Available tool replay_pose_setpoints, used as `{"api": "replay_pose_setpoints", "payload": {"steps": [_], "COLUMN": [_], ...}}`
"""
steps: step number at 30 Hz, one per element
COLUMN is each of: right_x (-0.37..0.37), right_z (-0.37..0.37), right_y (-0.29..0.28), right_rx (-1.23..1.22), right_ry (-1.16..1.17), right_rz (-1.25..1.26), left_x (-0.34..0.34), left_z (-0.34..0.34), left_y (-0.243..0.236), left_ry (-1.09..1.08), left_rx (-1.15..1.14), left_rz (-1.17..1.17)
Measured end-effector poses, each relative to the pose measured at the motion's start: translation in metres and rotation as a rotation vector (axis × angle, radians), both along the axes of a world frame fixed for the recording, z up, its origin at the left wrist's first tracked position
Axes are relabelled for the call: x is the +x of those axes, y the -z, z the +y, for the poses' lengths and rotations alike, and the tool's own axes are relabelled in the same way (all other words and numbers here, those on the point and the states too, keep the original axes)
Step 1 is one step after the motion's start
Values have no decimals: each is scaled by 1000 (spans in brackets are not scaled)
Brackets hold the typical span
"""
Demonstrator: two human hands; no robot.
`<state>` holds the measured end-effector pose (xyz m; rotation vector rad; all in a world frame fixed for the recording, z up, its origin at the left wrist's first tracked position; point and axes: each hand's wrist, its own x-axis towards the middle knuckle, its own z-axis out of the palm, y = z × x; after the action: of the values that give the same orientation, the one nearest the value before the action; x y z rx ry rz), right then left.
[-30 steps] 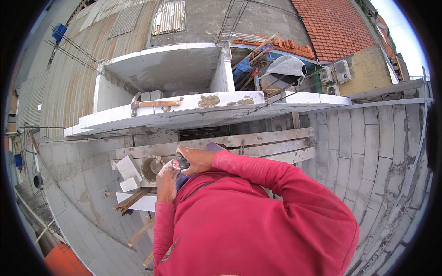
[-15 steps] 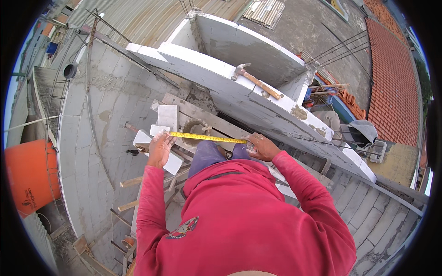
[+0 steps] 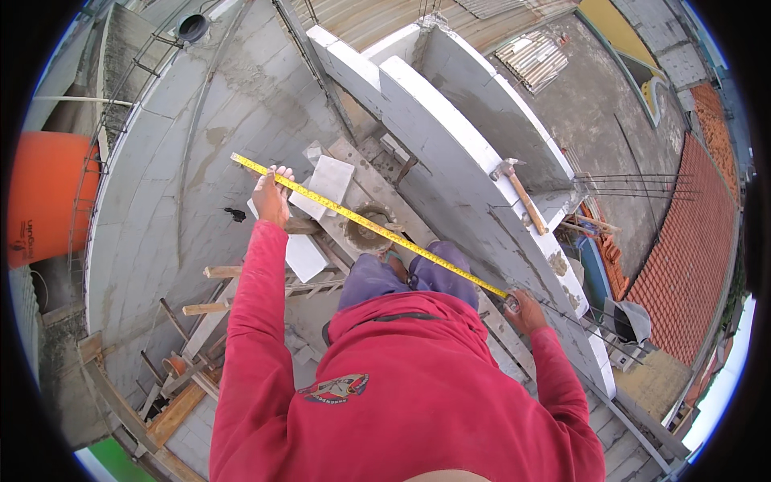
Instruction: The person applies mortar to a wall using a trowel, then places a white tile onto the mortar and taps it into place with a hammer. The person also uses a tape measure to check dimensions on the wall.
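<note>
A yellow tape measure [image 3: 385,233] is pulled out in a long slanting blade across the front of my body. My left hand [image 3: 273,198] is closed on the blade near its far left end, and a short length sticks out beyond the fingers toward the grey block wall [image 3: 201,153]. Lower on the right, my right hand [image 3: 527,312] grips the tape's case, mostly hidden by the fingers. Beneath the blade, a white block [image 3: 331,181] lies by the left hand. A round bucket [image 3: 357,234] of grey mortar stands on the planks under the tape.
A claw hammer [image 3: 526,201] rests on top of the white block partition [image 3: 450,120] at the right. Another white block [image 3: 306,257] lies left of my knees. Wooden poles [image 3: 210,308] jut out at the lower left. An orange tank [image 3: 52,197] stands beyond the left wall.
My hands have moved farther apart and much more blade shows between them. The tape now slants more steeply, its left end up near the wall. The whole view has turned.
</note>
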<state>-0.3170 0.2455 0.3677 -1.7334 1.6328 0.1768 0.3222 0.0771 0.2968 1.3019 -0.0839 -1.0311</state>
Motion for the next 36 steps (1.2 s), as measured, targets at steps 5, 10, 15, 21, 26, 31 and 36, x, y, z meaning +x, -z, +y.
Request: {"api": "replay_pose_setpoints", "payload": {"steps": [5,10,15,21,26,31,36], "right_x": [44,33,55,76,71,71,77], "right_z": [-32,-23,-42,-68,-87,-104,-115], "right_y": [13,66,105,125,129,139,149], "right_rx": [-26,-29,80,171,195,194,254], "right_ry": [35,-55,-80,-60,-46,-45,-52], "right_rz": [-27,-58,-204,-315,-330,-371,-371], "left_x": [-124,-122,-48,-32,-49,-47,-36], "left_z": [8,-1,-2,15,1,-9,-15], "left_y": [47,52,31,6,1,5,8], "left_ry": [259,290,312,221,213,222,211], "left_rx": [133,180,307,449,498,496,531], "left_rz": [149,71,-119,-181,-169,-200,-178]}}
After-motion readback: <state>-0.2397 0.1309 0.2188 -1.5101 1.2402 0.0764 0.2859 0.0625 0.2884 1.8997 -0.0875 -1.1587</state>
